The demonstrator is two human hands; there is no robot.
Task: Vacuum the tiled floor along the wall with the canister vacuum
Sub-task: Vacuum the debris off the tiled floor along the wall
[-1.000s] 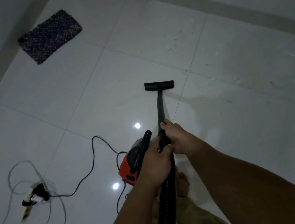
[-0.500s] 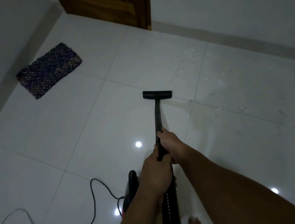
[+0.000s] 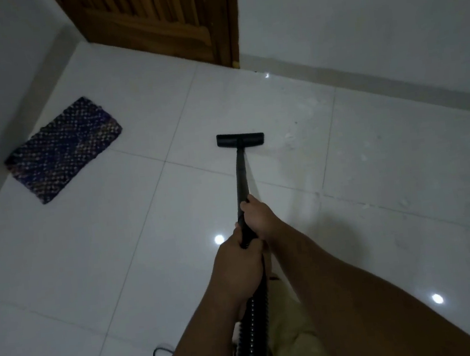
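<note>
A black vacuum wand [image 3: 240, 174] runs forward from my hands to a flat black floor nozzle [image 3: 240, 139] resting on the white tiled floor [image 3: 119, 249]. My right hand [image 3: 259, 217] is wrapped around the wand higher up. My left hand [image 3: 237, 261] grips it just behind, where the ribbed black hose [image 3: 250, 340] begins. The hose drops between my forearms. The canister body is hidden below the frame. Pale dusty smudges [image 3: 291, 139] lie on the tile right of the nozzle, toward the white wall [image 3: 372, 30].
A dark woven mat [image 3: 63, 150] lies by the left wall. A brown wooden door [image 3: 157, 19] stands at the far corner. A grey skirting strip [image 3: 392, 80] runs along the right wall. A loop of black cable [image 3: 160, 353] shows near the bottom edge.
The view has tilted up and forward: the red canister and the cable pile have slipped out of sight, the door and wall have come in. The nozzle has advanced toward the wall.
</note>
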